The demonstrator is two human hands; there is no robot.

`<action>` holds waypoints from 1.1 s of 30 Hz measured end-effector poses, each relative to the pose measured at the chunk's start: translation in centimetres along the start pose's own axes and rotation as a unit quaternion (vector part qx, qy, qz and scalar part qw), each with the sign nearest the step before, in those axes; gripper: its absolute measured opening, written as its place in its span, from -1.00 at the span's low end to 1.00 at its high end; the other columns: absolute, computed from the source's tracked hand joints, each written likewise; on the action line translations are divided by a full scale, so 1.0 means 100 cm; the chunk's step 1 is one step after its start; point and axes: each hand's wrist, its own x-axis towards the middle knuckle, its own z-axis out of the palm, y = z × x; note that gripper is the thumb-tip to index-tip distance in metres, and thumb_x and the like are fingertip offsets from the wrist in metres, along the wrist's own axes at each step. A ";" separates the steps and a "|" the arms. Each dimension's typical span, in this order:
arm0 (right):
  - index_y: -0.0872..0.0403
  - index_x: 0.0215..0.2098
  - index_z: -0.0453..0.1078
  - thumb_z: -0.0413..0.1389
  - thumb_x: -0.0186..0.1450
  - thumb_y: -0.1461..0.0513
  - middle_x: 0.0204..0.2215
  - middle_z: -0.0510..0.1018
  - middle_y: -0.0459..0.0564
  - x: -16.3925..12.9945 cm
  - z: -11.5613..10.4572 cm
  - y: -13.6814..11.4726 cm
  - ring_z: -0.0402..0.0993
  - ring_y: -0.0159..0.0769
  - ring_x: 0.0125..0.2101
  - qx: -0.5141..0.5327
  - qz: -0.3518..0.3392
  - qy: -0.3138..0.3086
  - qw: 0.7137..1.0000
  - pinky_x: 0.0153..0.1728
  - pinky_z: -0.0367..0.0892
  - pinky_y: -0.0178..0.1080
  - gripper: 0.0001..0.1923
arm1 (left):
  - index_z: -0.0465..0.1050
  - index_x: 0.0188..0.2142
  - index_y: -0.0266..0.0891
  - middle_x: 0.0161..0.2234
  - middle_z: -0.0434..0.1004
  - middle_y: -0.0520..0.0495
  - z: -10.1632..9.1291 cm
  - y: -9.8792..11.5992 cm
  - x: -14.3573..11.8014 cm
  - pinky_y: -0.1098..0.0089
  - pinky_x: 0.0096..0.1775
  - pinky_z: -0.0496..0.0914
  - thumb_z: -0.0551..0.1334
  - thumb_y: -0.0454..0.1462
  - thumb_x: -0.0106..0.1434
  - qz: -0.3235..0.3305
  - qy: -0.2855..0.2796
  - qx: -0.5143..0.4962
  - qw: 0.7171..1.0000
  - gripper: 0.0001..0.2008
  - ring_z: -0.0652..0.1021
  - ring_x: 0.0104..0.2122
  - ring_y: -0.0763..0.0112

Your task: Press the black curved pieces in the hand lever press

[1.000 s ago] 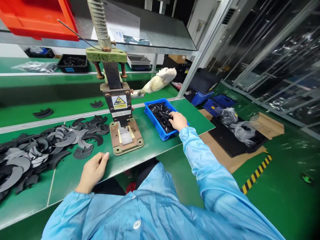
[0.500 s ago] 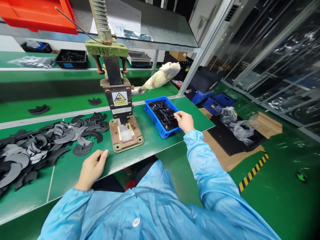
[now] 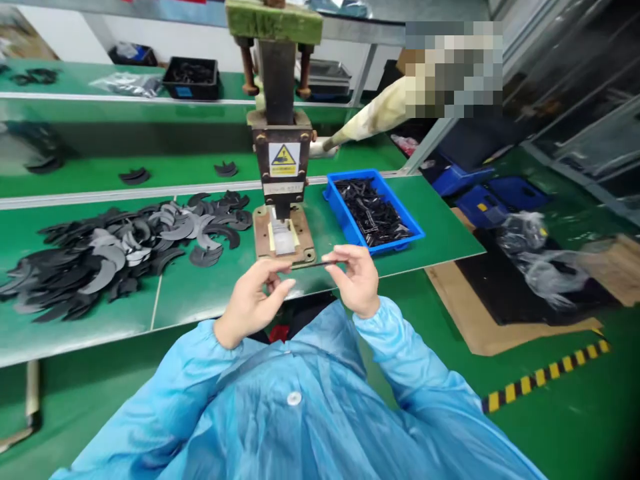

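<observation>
I hold a thin black strip [image 3: 311, 265] between my two hands, in the air just in front of the edge of the green table [image 3: 190, 303]; my right hand [image 3: 356, 280] pinches its right end between thumb and fingertips, and my left hand [image 3: 255, 297] closes on its left end with thumb and forefinger, the other fingers curled loosely; the strip lies nearly level, only a little higher on the right side.

Just behind my hands stands the hand press [image 3: 280, 160] with a yellow warning label on its black body; its brown base plate [image 3: 260, 233] rests on the table and carries a pale insert in the middle. To the right of the press, near it but not touching, is a blue bin [image 3: 350, 220] full of small black parts [image 3: 373, 212]. To the left of the press a wide pile of black and grey curved pieces [image 3: 115, 250] is spread over the table. On the far shelf is a black tray [image 3: 190, 79]; both my sleeves are light blue.
</observation>
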 end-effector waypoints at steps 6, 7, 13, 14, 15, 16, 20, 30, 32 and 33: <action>-0.15 0.21 0.40 0.32 0.39 0.22 -0.09 0.76 -0.07 -0.017 0.031 0.001 0.76 -0.31 -0.07 0.060 -0.015 -0.036 0.997 0.10 0.68 -0.13 -0.55 | 0.60 0.05 -0.15 -0.23 0.65 -0.07 0.002 0.009 0.002 0.37 -0.27 0.48 0.40 -0.27 0.44 0.072 -0.002 0.003 0.997 -0.78 0.56 -0.35 0.43; -0.15 0.21 0.39 0.32 0.39 0.23 -0.09 0.76 -0.08 -0.018 0.032 0.001 0.76 -0.32 -0.07 0.060 -0.017 -0.038 0.997 0.11 0.68 -0.14 -0.55 | 0.61 0.04 -0.15 -0.23 0.65 -0.07 0.002 0.009 0.001 0.37 -0.27 0.48 0.40 -0.28 0.43 0.075 -0.002 0.001 0.997 -0.79 0.57 -0.34 0.43; -0.12 0.23 0.37 0.27 0.42 0.26 -0.06 0.77 -0.05 -0.019 0.030 0.005 0.77 -0.33 -0.05 0.029 -0.038 -0.054 0.997 0.09 0.68 -0.16 -0.56 | 0.64 -0.01 -0.15 -0.21 0.68 -0.10 0.002 0.009 -0.004 0.37 -0.26 0.50 0.42 -0.23 0.42 0.024 -0.010 -0.038 0.999 -0.82 0.58 -0.34 0.42; -0.11 0.23 0.38 0.26 0.42 0.26 -0.06 0.77 -0.04 -0.019 0.029 0.004 0.77 -0.32 -0.06 0.021 -0.046 -0.061 0.997 0.08 0.69 -0.15 -0.56 | 0.64 -0.03 -0.16 -0.23 0.67 -0.09 0.002 0.008 -0.004 0.37 -0.27 0.50 0.41 -0.19 0.44 -0.015 -0.020 -0.066 0.997 -0.83 0.58 -0.35 0.42; -0.10 0.23 0.39 0.26 0.42 0.26 -0.07 0.78 -0.04 -0.017 0.028 0.004 0.77 -0.31 -0.06 0.012 -0.055 -0.070 0.996 0.07 0.69 -0.14 -0.57 | 0.64 -0.05 -0.17 -0.28 0.66 -0.08 0.003 0.007 -0.004 0.38 -0.29 0.49 0.39 -0.14 0.45 -0.065 -0.035 -0.107 0.992 -0.81 0.58 -0.38 0.43; -0.09 0.22 0.41 0.27 0.42 0.26 -0.09 0.78 -0.04 -0.016 0.027 0.003 0.77 -0.30 -0.08 0.002 -0.066 -0.083 0.994 0.05 0.69 -0.14 -0.58 | 0.62 -0.09 -0.19 -0.33 0.65 -0.06 0.004 0.005 -0.004 0.39 -0.32 0.49 0.38 -0.09 0.46 -0.122 -0.055 -0.157 0.979 -0.78 0.57 -0.41 0.43; -0.10 0.17 0.48 0.27 0.41 0.24 -0.13 0.79 -0.04 -0.007 0.025 -0.002 0.77 -0.27 -0.12 -0.037 -0.108 -0.146 0.983 0.00 0.70 -0.14 -0.63 | 0.46 -0.27 -0.21 -0.45 0.57 0.01 0.009 -0.007 -0.004 0.47 -0.42 0.44 0.47 0.01 0.35 -0.283 -0.137 -0.339 0.887 -0.63 0.54 -0.48 0.48; -0.06 0.16 0.49 0.21 0.46 0.13 -0.03 0.59 0.05 0.075 -0.023 -0.023 0.61 -0.25 -0.08 -0.065 -0.154 0.027 0.986 0.03 0.63 -0.07 -0.67 | 0.50 -0.15 -0.20 -0.25 0.67 -0.07 -0.005 -0.085 0.051 0.33 -0.19 0.58 0.59 -0.03 0.16 -0.208 0.114 -0.251 0.938 -0.54 0.66 -0.32 0.39; -0.07 0.17 0.47 0.21 0.46 0.05 -0.01 0.57 0.05 0.108 -0.032 -0.042 0.60 -0.26 -0.08 -0.042 -0.208 0.084 0.974 0.00 0.63 -0.09 -0.65 | 0.48 -0.18 -0.19 -0.22 0.69 -0.09 -0.007 -0.104 0.070 0.29 -0.14 0.57 0.56 -0.04 0.18 -0.162 0.146 -0.187 0.958 -0.59 0.66 -0.28 0.35; -0.08 0.19 0.45 0.20 0.46 0.00 0.02 0.55 0.05 0.124 -0.034 -0.054 0.60 -0.25 -0.06 -0.035 -0.239 0.098 0.965 0.02 0.63 -0.09 -0.61 | 0.49 -0.17 -0.18 -0.21 0.69 -0.10 -0.007 -0.112 0.077 0.27 -0.12 0.57 0.53 -0.05 0.21 -0.142 0.145 -0.145 0.968 -0.63 0.66 -0.26 0.33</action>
